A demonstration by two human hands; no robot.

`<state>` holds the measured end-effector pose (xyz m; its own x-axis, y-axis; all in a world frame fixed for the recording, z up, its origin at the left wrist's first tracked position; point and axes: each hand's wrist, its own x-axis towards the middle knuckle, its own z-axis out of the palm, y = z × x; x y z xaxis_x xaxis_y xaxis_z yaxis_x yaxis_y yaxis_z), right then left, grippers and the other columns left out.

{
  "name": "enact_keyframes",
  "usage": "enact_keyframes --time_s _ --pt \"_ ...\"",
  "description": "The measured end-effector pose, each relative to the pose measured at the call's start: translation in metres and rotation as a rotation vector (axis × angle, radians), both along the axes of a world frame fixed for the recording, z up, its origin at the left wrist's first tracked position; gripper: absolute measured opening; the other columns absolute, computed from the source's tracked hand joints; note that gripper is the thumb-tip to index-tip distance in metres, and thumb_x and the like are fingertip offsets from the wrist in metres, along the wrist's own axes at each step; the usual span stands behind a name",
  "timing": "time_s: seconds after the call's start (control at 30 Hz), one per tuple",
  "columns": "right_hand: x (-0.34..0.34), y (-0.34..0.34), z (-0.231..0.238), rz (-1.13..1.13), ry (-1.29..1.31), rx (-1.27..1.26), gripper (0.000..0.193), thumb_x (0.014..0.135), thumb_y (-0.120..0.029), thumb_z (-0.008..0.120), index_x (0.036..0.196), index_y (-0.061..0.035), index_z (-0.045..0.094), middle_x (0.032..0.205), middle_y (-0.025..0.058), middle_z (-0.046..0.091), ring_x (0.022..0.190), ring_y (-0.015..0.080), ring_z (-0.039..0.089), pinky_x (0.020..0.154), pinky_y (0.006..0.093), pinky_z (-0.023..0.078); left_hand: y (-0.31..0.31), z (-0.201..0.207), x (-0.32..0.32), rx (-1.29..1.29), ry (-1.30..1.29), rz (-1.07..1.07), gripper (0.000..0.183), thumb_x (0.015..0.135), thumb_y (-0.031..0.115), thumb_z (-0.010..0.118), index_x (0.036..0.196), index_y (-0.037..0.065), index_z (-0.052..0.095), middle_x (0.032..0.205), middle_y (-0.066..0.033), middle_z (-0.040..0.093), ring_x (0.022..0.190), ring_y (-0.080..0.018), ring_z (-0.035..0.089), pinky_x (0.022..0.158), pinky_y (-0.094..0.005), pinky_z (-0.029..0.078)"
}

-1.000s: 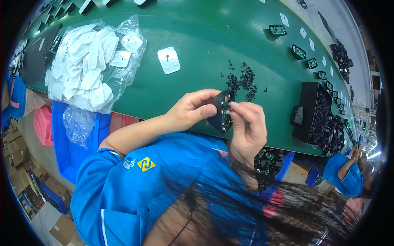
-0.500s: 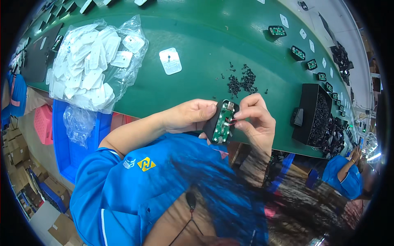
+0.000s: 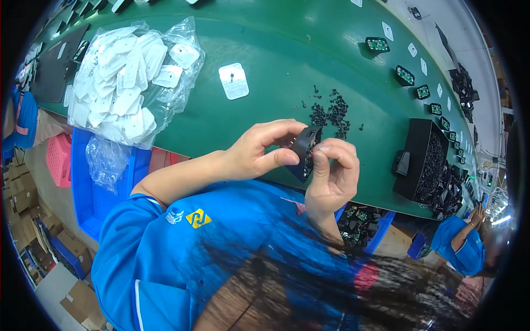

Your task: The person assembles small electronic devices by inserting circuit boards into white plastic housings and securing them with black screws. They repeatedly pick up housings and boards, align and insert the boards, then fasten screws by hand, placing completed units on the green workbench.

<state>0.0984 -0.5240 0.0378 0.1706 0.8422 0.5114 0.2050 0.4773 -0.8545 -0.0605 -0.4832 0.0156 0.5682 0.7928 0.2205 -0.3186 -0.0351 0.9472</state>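
Observation:
Between my hands, at the near edge of the green table, a small black plastic housing (image 3: 303, 147) is tilted on its edge. A circuit board inside it now shows only as a sliver facing my right hand. My left hand (image 3: 264, 150) grips the housing from the left, thumb and fingers on its opposite edges. My right hand (image 3: 335, 170) is closed in a pinch at the housing's open side; what sits between its fingertips is too small to make out. Just beyond lies a loose pile of small black parts (image 3: 336, 114). A white plate (image 3: 233, 81) lies further left.
A clear bag of white plates (image 3: 124, 83) covers the left of the table, above a blue crate (image 3: 88, 207). At right stand a black box (image 3: 411, 160) of small dark parts and a row of housings with green boards (image 3: 404, 75). Another person (image 3: 459, 243) sits far right.
The housing has turned so its board faces right instead of up at me. My left hand's grip has shifted around it, and my right hand has moved slightly left and down.

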Motion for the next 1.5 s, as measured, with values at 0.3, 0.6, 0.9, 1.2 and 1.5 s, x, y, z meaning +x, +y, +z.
enact_keyframes --time_s 0.3,0.6,0.9,1.2,1.5 --pt "0.001 0.003 0.005 -0.046 -0.459 0.186 0.025 0.076 -0.001 0.071 0.100 -0.0042 0.063 0.087 0.0095 0.059 0.073 0.0220 0.057 0.062 0.0306 0.046 -0.001 0.003 -0.006 -0.272 -0.062 -0.067 0.045 0.091 0.029 0.062 0.126 0.002 0.049 0.103 -0.0026 0.059 0.092 -0.0080 0.056 0.078 -0.0244 0.048" --pt "-0.004 0.002 0.019 -0.061 -0.302 -0.091 0.015 0.080 0.003 0.067 0.094 -0.0009 0.062 0.088 0.0119 0.059 0.070 0.0213 0.057 0.058 0.0290 0.047 0.002 -0.009 0.000 0.037 0.004 0.047 0.049 0.089 0.031 0.063 0.122 -0.002 0.050 0.109 -0.0070 0.055 0.094 -0.0123 0.056 0.080 -0.0273 0.048" --pt "0.002 0.000 0.026 0.000 -0.497 -0.061 0.020 0.077 0.000 0.070 0.096 -0.0025 0.063 0.086 0.0097 0.059 0.073 0.0230 0.054 0.063 0.0312 0.044 -0.003 -0.008 -0.003 -0.053 -0.029 0.084 0.042 0.087 0.021 0.067 0.120 -0.001 0.052 0.107 -0.0081 0.058 0.090 -0.0142 0.058 0.080 -0.0287 0.048" --pt "0.019 0.008 0.031 0.345 0.342 -0.732 0.029 0.076 0.007 0.063 0.095 -0.0037 0.045 0.088 0.0038 0.053 0.076 0.0078 0.049 0.069 0.0211 0.042 0.011 0.000 -0.011 0.540 0.225 0.127 0.064 0.081 0.051 0.062 0.120 0.001 0.056 0.099 -0.0126 0.061 0.085 -0.0220 0.059 0.072 -0.0319 0.048" --pt "0.025 0.034 -0.013 0.881 0.280 -0.659 0.084 0.071 -0.052 0.075 0.133 -0.0019 0.048 0.141 0.0168 0.037 0.133 0.0300 0.034 0.109 0.0419 0.026 -0.001 -0.013 -0.017 -0.399 0.011 -0.241 0.067 0.090 0.055 0.051 0.129 0.002 0.043 0.106 -0.0082 0.060 0.090 -0.0144 0.060 0.078 -0.0288 0.048"
